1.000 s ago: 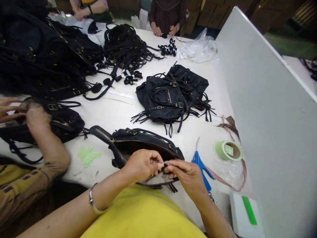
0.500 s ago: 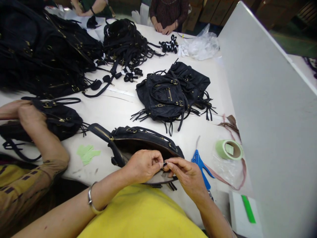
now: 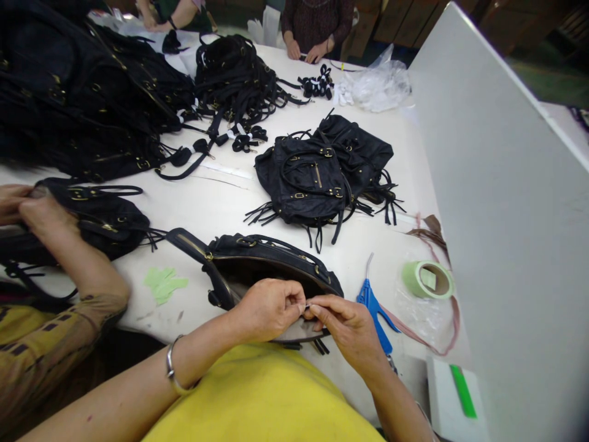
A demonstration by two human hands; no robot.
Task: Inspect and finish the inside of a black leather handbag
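An open black handbag [image 3: 257, 261] with gold hardware lies on the white table [image 3: 221, 209] right in front of me. My left hand [image 3: 267, 307] and my right hand [image 3: 345, 325] meet at its near edge. Both are closed in a pinch on a small thin piece at the bag's rim, too small to name. A silver bangle is on my left wrist. Blue thread snips [image 3: 375, 310] lie just right of my right hand.
A co-worker's hands [image 3: 37, 212] at the left hold another black bag [image 3: 105, 218]. Finished bags [image 3: 317, 172] lie mid-table; a big pile [image 3: 78, 92] and straps [image 3: 239, 86] fill the back left. Green tape roll [image 3: 427, 279], white board [image 3: 506, 202] at right. People sit at the far end.
My two hands stay pinched at the bag's near edge, with only small finger shifts. The co-worker's hands have moved left along their bag.
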